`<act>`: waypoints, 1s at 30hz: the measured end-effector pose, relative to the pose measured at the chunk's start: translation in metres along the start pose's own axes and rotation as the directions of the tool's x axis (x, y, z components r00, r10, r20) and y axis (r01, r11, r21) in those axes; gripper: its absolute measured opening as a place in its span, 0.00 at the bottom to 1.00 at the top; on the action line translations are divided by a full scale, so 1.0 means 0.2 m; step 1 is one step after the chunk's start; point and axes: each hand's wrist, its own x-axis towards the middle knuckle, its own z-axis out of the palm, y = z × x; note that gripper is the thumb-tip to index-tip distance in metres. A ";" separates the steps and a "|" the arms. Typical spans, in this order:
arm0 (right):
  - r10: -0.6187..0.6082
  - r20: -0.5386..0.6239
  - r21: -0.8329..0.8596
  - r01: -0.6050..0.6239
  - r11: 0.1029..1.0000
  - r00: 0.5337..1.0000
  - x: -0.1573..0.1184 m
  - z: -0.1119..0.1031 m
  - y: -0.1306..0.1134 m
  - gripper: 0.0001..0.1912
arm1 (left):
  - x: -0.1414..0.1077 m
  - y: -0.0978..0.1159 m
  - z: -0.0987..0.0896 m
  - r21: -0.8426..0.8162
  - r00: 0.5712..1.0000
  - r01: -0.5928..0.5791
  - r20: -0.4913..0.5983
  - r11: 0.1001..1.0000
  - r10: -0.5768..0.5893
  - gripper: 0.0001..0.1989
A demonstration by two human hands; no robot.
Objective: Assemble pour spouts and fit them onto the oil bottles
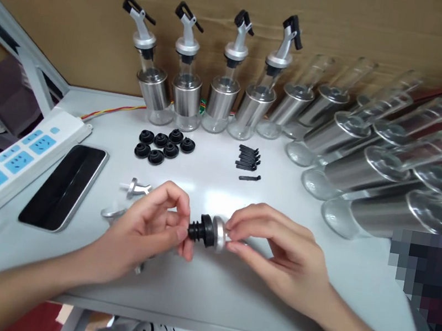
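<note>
Between my two hands, low over the table, a pour spout lies sideways. My left hand [162, 220] pinches the tip of its ribbed black stopper [201, 230]. On the other side, my right hand [279, 247] grips the silver spout body [218, 233] by its narrow end, which the fingers largely hide. The stopper's wide collar is right beside the silver disc; whether they are fully pressed together I cannot tell. Loose silver spout bodies [133, 188] lie by and partly behind my left hand. Farther back are several black stoppers [156, 156] and several small black levers [248, 158].
Glass and steel bottles with fitted spouts [222, 98] stand along the cardboard wall [101, 18]. More bottles without spouts [375, 167] crowd the right side. A power strip [15, 166] and a phone [64, 185] lie at left. A pixelated patch covers the right edge.
</note>
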 end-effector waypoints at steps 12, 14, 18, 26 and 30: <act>0.196 -0.048 0.278 -0.175 0.944 0.979 0.00 0.00 0.03 0.08 | -0.01 -0.01 0.02 -0.003 0.999 -0.014 0.043 1.000 0.014 0.04; 0.234 -0.056 0.322 -0.204 0.925 0.971 0.01 0.01 0.03 0.08 | -0.01 -0.01 0.02 0.004 0.999 -0.025 0.042 1.000 0.024 0.05; 0.307 -0.060 0.382 -0.263 0.886 0.950 0.01 0.02 0.03 0.09 | 0.00 -0.01 0.02 0.009 0.998 -0.047 0.051 0.999 0.046 0.05; 0.342 -0.047 0.329 -0.308 0.892 0.939 0.00 0.03 0.03 0.07 | 0.01 -0.03 0.02 0.063 0.992 -0.128 0.020 0.990 0.127 0.06; 0.320 -0.021 0.306 -0.299 0.904 0.947 0.00 0.04 0.02 0.06 | 0.01 -0.04 0.01 0.084 0.995 -0.105 0.005 0.991 0.104 0.11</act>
